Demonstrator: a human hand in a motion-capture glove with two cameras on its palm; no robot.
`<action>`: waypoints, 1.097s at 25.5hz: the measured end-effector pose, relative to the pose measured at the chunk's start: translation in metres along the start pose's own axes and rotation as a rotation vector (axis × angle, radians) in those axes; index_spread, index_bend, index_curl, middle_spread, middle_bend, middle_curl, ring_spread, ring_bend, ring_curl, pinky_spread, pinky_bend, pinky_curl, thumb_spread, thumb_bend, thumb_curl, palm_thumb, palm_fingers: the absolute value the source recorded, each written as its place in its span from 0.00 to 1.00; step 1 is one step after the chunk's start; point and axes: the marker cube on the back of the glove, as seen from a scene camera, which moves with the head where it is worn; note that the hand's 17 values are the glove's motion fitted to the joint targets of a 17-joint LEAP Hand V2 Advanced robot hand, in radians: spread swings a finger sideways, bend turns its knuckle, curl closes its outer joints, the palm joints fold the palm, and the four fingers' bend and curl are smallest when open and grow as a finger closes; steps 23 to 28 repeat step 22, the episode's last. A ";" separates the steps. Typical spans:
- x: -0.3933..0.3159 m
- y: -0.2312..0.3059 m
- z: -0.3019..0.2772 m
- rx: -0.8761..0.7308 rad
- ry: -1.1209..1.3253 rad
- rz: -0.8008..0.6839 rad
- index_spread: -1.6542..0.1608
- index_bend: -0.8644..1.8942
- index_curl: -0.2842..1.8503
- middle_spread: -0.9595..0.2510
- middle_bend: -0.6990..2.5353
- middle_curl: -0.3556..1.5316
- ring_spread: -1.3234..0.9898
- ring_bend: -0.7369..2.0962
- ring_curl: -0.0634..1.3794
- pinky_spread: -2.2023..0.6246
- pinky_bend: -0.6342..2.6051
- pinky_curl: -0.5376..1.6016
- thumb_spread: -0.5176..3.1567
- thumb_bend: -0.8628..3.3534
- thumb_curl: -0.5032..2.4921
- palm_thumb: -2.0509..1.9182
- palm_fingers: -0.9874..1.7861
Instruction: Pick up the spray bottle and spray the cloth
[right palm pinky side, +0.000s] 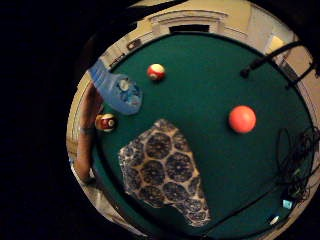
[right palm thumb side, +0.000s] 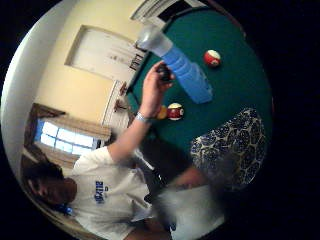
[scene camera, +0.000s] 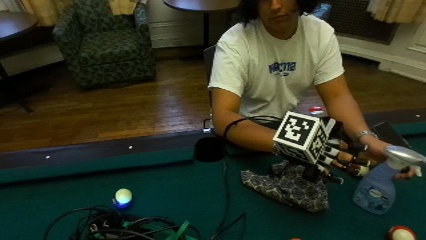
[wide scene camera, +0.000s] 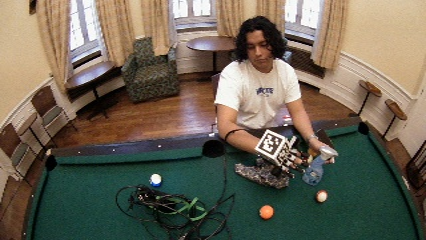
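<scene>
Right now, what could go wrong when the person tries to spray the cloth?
1. The bare hand holds the spray bottle, not the gloved right hand hovering over the cloth; the handover could fumble.
2. That hand sits between the bottle and the cloth, so spray might wet the glove.
3. The striped ball beside the bottle could get knocked.

I'm working over a pool table (wide scene camera: 373, 210) with green felt. On it lie a folded patterned cloth (scene camera: 287, 187), a blue spray bottle (scene camera: 377, 189) standing just beside the cloth, an orange ball (wide scene camera: 266, 212), a red-striped ball (wide scene camera: 321, 196), a blue-and-white ball (scene camera: 123, 196) and a tangle of black cables (wide scene camera: 170, 207). Another striped ball (right palm pinky side: 106, 122) sits near the rail.
</scene>
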 end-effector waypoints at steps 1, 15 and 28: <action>-0.006 0.001 -0.002 0.009 0.000 -0.028 0.66 0.36 0.27 0.65 0.29 0.38 0.51 0.37 0.26 0.85 0.34 0.42 0.39 0.19 0.31 0.60 0.41; -0.092 0.028 -0.024 0.037 0.084 -0.323 0.65 0.36 0.26 0.64 0.29 0.38 0.51 0.37 0.25 0.85 0.33 0.42 0.39 0.20 0.30 0.59 0.41; -0.102 0.033 -0.030 0.049 0.128 -0.343 0.65 0.36 0.25 0.64 0.29 0.38 0.50 0.37 0.25 0.85 0.32 0.41 0.39 0.20 0.29 0.59 0.41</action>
